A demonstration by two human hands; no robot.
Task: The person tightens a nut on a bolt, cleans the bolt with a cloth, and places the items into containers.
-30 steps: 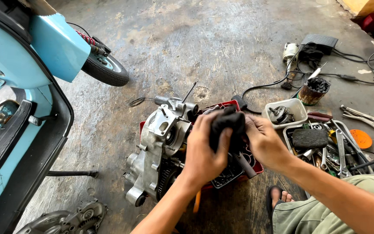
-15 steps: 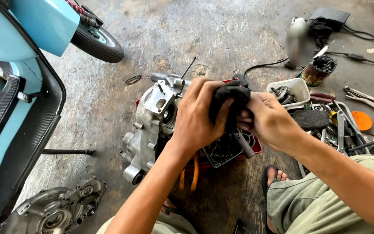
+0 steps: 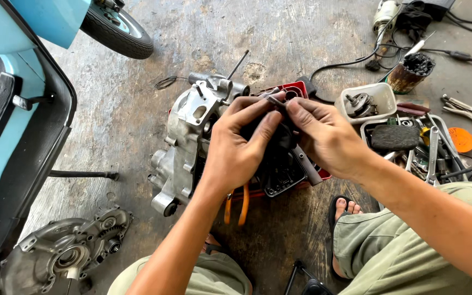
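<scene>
— What is held by the two hands?

— A black part (image 3: 279, 139) is gripped between them over the middle of the concrete floor (image 3: 192, 33). The left hand (image 3: 236, 145) is wrapped over its left side, fingers curled against it. The right hand (image 3: 323, 136) is closed on its right side, and a thin dark rod (image 3: 275, 102) is pinched at the fingertips above it.

— What is found beneath the hands?

— A silver engine casing (image 3: 184, 142) is lain on the floor just left of them, touching a red tray (image 3: 301, 90) that is partly hidden by the hands. Orange-handled pliers (image 3: 236, 205) are seen under the left wrist.

— And around that?

— A white tub (image 3: 381, 93) of small parts and a tray of tools (image 3: 432, 147) are set toward the right edge of the floor. A second casing cover (image 3: 64, 251) is placed near the bottom left corner, beside a light blue scooter (image 3: 6, 109). A sandalled foot (image 3: 345, 210) is seen below the right forearm.
</scene>
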